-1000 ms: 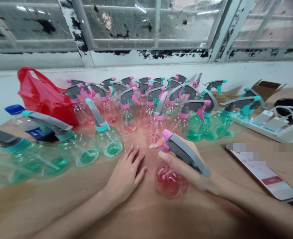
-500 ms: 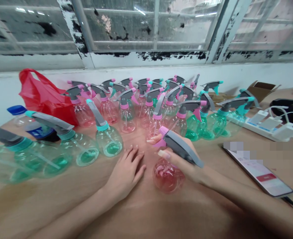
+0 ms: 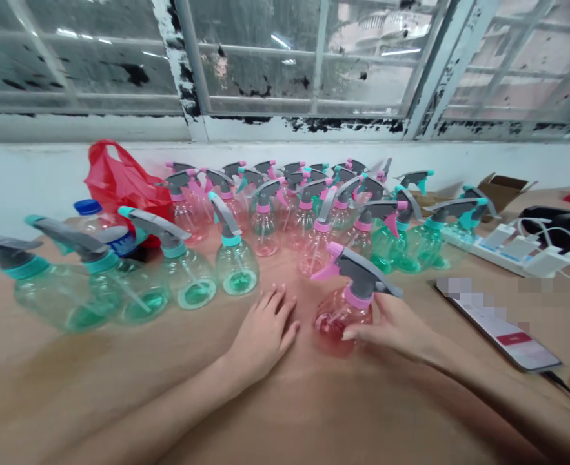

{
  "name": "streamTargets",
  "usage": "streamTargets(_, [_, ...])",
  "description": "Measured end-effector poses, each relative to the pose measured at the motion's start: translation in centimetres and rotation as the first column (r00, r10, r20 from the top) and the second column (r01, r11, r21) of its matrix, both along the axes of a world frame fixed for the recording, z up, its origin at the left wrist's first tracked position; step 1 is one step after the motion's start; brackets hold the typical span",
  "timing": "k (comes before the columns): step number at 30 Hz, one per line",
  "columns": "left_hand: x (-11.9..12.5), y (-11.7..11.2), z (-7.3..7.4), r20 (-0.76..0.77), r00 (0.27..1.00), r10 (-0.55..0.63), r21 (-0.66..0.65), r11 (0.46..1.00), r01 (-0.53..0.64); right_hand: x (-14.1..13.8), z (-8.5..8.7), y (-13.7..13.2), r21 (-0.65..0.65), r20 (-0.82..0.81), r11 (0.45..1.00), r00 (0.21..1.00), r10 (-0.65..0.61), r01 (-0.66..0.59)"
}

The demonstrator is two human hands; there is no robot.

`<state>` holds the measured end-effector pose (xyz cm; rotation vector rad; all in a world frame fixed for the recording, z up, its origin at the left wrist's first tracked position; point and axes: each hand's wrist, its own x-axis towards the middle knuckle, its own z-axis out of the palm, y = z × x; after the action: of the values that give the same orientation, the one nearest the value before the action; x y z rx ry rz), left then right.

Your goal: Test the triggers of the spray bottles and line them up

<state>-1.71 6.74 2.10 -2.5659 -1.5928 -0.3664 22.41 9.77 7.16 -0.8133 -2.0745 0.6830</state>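
Right hand [image 3: 398, 326] holds pink spray bottle [image 3: 332, 321]; left hand [image 3: 266, 330] empty, loosely spread. Side grip, if slack, could tip bottle.

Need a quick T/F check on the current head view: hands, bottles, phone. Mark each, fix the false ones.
1. The right hand holds a pink-collared spray bottle. True.
2. The left hand grips a spray bottle too. False: it rests on the table with nothing in it.
3. The phone lies to the right of the held bottle. True.
4. The green spray bottles at far left have pink collars. False: theirs are turquoise.
5. The red bag is on the left side of the view. True.
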Motion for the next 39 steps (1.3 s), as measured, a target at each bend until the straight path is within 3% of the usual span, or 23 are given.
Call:
streamTargets(3, [-0.6, -1.3, 0.1, -0.026, 0.999, -0.021, -0.005, 1.000, 0.021, 1.1, -1.1, -1.2, 0.057, 0.157, 0.993, 0.981, -0.111, 0.104])
streamTargets(6, [-1.6, -2.7, 0.3, -0.046, 0.998, -0.042, -0.003, 0.999, 0.042, 0.8, -1.5, -1.5, 0.130, 0.183, 0.979, 0.967, -0.180, 0.157])
streamTargets(15, [-3.2, -6.1, 0.0, -0.041, 0.999, 0.034, 0.047, 0.998, -0.032, -5.3, -0.6, 2.1, 0.276, 0.241, 0.928, 0.917, -0.318, 0.249])
streamTargets(24, [-3.3, -5.7, 0.0, -0.016, 1.000, -0.003, 0.031, 1.000, 0.004, -9.5, 0.0, 4.4, 0.432, 0.222, 0.855, 0.885, -0.409, 0.287])
streamTargets(34, [-3.7, -5.2, 0.2, 0.020, 0.999, -0.032, 0.008, 0.999, 0.032, -11.3, -0.2, 5.8, 0.497, 0.216, 0.814, 0.865, -0.453, 0.302])
streamTargets(39, [-4.0, -4.8, 0.2, 0.061, 0.996, -0.064, 0.045, 0.997, 0.061, -9.9, -0.5, 5.3, 0.498, 0.192, 0.824, 0.893, -0.406, 0.268])
